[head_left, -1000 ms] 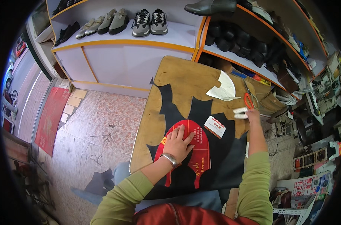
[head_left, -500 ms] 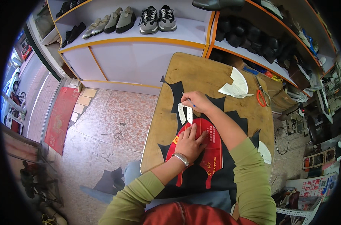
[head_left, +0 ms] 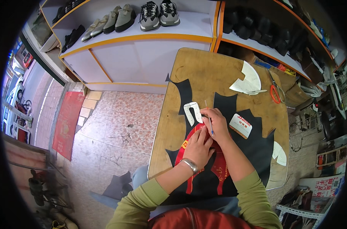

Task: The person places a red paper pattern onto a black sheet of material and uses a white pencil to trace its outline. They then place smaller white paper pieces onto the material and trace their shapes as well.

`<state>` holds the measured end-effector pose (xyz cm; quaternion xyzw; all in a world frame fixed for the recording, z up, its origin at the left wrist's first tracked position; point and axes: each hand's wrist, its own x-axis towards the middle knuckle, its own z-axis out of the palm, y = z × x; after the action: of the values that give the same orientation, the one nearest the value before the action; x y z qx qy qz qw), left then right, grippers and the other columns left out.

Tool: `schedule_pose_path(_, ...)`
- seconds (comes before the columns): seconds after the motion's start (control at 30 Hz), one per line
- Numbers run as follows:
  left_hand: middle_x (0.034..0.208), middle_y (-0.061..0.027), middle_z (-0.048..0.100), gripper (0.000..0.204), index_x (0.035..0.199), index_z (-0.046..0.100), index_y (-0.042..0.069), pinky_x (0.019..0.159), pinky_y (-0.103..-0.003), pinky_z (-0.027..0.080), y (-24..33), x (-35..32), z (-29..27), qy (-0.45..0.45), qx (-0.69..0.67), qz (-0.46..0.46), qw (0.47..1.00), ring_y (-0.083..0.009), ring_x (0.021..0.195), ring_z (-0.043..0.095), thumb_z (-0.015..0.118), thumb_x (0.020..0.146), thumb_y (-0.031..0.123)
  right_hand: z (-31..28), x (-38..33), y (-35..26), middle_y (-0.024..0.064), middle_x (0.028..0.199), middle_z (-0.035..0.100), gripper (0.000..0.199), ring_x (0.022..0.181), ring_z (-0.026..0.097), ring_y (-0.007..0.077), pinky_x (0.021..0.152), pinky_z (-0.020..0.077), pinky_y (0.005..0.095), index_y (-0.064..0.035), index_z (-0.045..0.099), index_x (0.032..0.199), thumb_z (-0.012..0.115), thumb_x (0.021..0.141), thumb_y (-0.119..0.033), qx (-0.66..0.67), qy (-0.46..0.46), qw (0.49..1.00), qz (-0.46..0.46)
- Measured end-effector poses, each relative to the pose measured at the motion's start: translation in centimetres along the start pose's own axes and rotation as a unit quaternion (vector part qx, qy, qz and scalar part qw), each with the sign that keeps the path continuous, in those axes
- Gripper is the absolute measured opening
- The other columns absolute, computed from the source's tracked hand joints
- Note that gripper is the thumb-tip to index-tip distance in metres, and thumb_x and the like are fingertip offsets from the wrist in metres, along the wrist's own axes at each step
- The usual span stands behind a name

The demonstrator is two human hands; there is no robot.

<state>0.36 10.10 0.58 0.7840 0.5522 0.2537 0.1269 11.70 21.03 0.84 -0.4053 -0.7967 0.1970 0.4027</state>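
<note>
My left hand (head_left: 198,148) lies with fingers stretched over a curved red printed paper template (head_left: 220,171), pressing it onto a black sheet of material (head_left: 249,152). Just to its right, my right hand (head_left: 216,123) is closed around a slim pen (head_left: 211,128), held near the template's far edge. A white U-shaped piece with small holes (head_left: 193,109) lies on the black sheet beyond my fingers, close to the right hand. Part of the red template is hidden beneath both hands. A white printed card (head_left: 240,126) rests on the sheet right of my right hand.
Orange-handled scissors (head_left: 275,91) lie on the worn wooden table (head_left: 204,68), near a white curved paper pattern (head_left: 248,80). Another white piece (head_left: 279,153) sits at the right edge. Shoe shelves (head_left: 143,34) stand behind; a dark scrap (head_left: 116,187) is on the floor.
My right hand has drawn back from the white U-shaped piece toward my left hand, pen still held. The white card now shows on the black sheet. The whole view has shifted slightly.
</note>
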Motion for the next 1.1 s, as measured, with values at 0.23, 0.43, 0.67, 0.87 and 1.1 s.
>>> schedule_pose_path(0.23,0.111,-0.0108,0.067,0.018,0.099,0.069,0.004,0.088,-0.04,0.053,-5.5,2.4,-4.0,0.124,-0.076,0.035,0.989,-0.0306,0.106,0.062,0.068,0.082,0.006,0.7,-0.5,0.7,0.0072,0.104,0.068,0.023,0.096,0.062,0.0298,0.083,0.0519,0.0388,-0.0075,0.066,0.1,0.069,0.079,0.0,-0.056,0.0,0.998,-0.04)
schedule_pose_path(0.43,0.144,-0.0153,0.051,0.061,0.131,0.063,0.014,0.108,-0.046,0.039,-9.2,6.4,-5.3,0.058,0.067,0.023,0.996,-0.0371,0.13,0.046,0.08,0.074,0.026,0.7,-0.3,0.4,0.0065,0.105,0.068,0.025,0.099,0.062,0.0282,0.085,0.0513,0.0377,-0.0076,0.066,0.1,0.07,0.078,0.002,-0.048,-0.01,0.998,-0.027)
schedule_pose_path(0.67,0.146,-0.0123,0.049,0.059,0.132,0.061,0.009,0.11,-0.045,0.037,-10.6,6.3,-4.3,0.008,0.053,0.034,0.998,-0.0338,0.132,0.045,0.076,0.08,0.034,-0.1,-0.2,0.6,0.0073,0.113,0.069,0.031,0.103,0.063,0.0289,0.088,0.0521,0.0378,-0.006,0.066,0.103,0.073,0.074,0.004,-0.021,-0.037,0.999,-0.009)
schedule_pose_path(0.87,0.145,-0.0119,0.05,0.065,0.133,0.058,0.005,0.109,-0.044,0.037,-9.8,5.7,-4.5,0.011,0.086,0.008,0.996,-0.0335,0.131,0.045,0.075,0.08,0.038,-0.5,0.0,0.3,0.0075,0.122,0.067,0.036,0.11,0.06,0.03,0.095,0.0498,0.0387,-0.0052,0.063,0.109,0.072,0.075,0.002,-0.015,-0.079,0.997,-0.014)
schedule_pose_path(1.1,0.144,-0.0106,0.051,0.067,0.133,0.057,0.005,0.107,-0.044,0.039,-9.8,5.3,-4.4,0.021,0.05,-0.014,0.998,-0.0326,0.129,0.047,0.077,0.078,0.036,-0.3,-0.1,0.7,0.0074,0.126,0.065,0.035,0.117,0.056,0.0292,0.098,0.0455,0.0398,-0.0073,0.062,0.114,0.069,0.08,0.0,-0.022,-0.095,0.995,-0.02)
